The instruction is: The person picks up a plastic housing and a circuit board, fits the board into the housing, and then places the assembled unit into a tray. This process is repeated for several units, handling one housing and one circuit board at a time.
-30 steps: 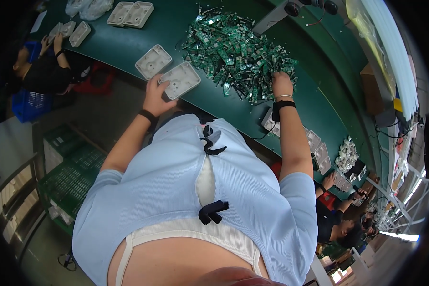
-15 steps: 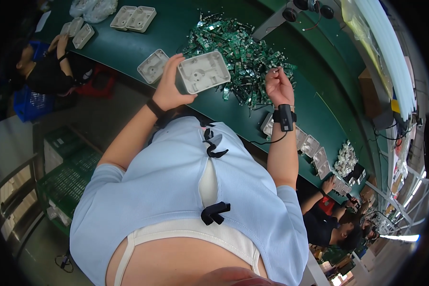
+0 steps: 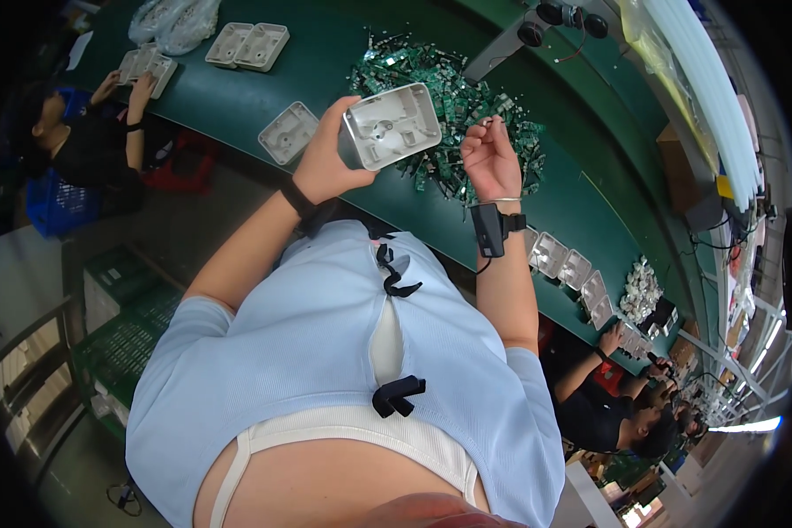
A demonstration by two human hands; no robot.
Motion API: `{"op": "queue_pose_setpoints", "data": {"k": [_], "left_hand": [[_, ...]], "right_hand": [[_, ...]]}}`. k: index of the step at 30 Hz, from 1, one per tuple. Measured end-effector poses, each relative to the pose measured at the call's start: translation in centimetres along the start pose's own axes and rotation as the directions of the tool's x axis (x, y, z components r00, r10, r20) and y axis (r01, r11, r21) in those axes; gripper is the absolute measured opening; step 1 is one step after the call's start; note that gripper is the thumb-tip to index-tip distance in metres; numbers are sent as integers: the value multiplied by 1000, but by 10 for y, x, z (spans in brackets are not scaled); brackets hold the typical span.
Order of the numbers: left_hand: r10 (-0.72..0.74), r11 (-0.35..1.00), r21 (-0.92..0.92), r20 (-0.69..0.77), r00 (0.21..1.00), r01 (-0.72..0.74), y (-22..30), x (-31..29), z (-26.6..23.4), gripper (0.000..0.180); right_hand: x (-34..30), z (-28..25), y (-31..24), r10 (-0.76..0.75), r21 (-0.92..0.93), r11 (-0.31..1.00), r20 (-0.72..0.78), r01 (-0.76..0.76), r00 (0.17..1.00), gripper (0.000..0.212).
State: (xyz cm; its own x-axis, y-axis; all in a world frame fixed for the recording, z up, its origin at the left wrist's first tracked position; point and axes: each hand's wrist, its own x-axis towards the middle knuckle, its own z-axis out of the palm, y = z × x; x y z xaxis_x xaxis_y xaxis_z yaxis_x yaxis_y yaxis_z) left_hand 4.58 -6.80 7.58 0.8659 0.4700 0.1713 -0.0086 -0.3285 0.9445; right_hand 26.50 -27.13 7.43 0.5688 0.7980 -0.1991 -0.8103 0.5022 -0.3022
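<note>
My left hand (image 3: 330,163) is closed on the left side of a pale grey plastic housing (image 3: 394,130), an open box with round posts and ribs inside. It is raised above the bench, its open face turned up toward me. Just right of it, my right hand (image 3: 493,167) is pinched, palm up, with a tiny whitish piece (image 3: 487,122) at the fingertips, too small to name. A heap of green circuit boards (image 3: 392,70) lies behind and beneath both hands. A similar housing (image 3: 289,134) rests on the bench left of my left hand.
The green bench (image 3: 198,92) also carries paired housings (image 3: 260,46), plastic bags (image 3: 180,22), a row of housings (image 3: 574,268) and a heap of white parts (image 3: 640,290) at right. Co-workers sit at left (image 3: 97,150) and right (image 3: 598,414). A metal arm (image 3: 506,53) stands behind the boards.
My right hand has moved left, toward the housing. My left hand has shifted the housing slightly right and up. The left co-worker's hands have moved apart onto housings.
</note>
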Motion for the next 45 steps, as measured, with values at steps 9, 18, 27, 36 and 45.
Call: {"op": "queue_pose_setpoints", "data": {"k": [9, 18, 27, 36, 45], "left_hand": [[123, 976, 181, -16, 992, -119, 45, 6, -6, 99], [139, 969, 207, 2, 990, -137, 65, 7, -11, 98], [172, 970, 170, 23, 985, -173, 61, 0, -11, 96], [40, 999, -14, 84, 996, -39, 48, -6, -19, 97], [55, 998, 19, 129, 990, -57, 49, -8, -22, 99]], "right_hand": [[-25, 59, 61, -413, -792, 522, 89, 316, 906, 5], [-28, 81, 75, -302, -714, -445, 687, 540, 660, 16], [-27, 87, 89, -205, -706, -440, 681, 555, 703, 18], [-51, 103, 77, -430, -866, -412, 459, 283, 778, 16], [-21, 77, 55, -382, -812, -489, 529, 320, 758, 25]]}}
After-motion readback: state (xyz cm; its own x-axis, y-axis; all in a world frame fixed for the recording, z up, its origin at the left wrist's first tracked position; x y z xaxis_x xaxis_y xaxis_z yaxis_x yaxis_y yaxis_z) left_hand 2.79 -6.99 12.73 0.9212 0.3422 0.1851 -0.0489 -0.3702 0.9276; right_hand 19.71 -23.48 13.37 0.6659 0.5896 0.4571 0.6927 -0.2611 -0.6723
